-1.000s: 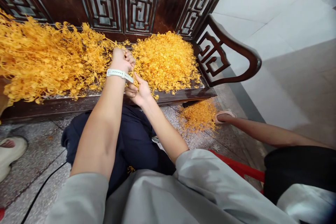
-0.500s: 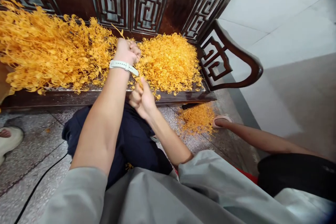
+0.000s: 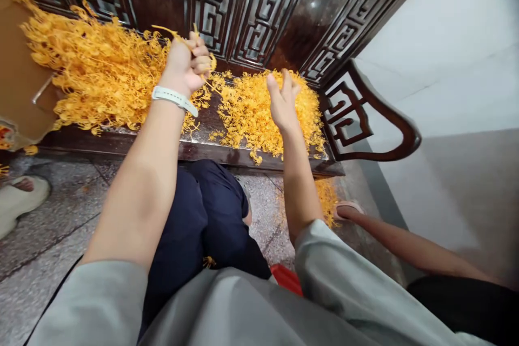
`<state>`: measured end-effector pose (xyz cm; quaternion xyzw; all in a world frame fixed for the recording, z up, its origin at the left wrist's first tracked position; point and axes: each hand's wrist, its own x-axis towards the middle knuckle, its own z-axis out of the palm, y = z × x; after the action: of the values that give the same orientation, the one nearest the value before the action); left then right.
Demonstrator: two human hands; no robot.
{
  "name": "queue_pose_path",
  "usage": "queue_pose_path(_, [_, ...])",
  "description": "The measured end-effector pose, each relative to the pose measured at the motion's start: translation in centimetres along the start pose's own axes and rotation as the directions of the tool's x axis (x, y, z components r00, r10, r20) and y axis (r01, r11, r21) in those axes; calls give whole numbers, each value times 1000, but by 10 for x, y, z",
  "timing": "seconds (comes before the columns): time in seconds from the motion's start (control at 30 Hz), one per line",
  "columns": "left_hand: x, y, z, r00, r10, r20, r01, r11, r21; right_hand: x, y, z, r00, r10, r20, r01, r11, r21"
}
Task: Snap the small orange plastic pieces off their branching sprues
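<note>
My left hand [image 3: 187,62], with a white band on the wrist, is closed round a thin orange sprig [image 3: 174,35] and lifted above the dark wooden bench [image 3: 194,147]. To its left lies a big heap of long orange sprigs [image 3: 93,78]. My right hand [image 3: 283,98] is open, fingers stretched out, hovering over a smaller pile of short orange pieces [image 3: 253,111] on the right of the seat. Nothing shows in the right hand.
The bench has a carved backrest [image 3: 243,5] and a curved armrest [image 3: 377,119] at the right. More orange pieces [image 3: 324,197] lie on the speckled floor beside another person's leg and sandal [image 3: 348,208]. A brown cardboard box [image 3: 16,65] stands at the left. A shoe [image 3: 18,200] rests on the floor.
My right hand left the sprig near my left hand, swung right and opened above the small pile. My left hand rose with the sprig.
</note>
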<state>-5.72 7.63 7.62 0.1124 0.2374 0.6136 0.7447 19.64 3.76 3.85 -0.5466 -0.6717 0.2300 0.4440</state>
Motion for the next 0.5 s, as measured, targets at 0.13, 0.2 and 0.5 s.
queue_pose_path(0.13, [-7,-24,25,994,-33,101,34,999,-9,31,-12,9,997,69,33,-72,992,106])
queue_pose_path(0.2, [-8,-32,32,994,-41,102,41,999,5,14,-24,25,955,130,267,-221,911,348])
queue_pose_path(0.5, [11,-44,28,996,38,-86,-34,998,58,-72,-55,77,823,274,497,-563,504,655])
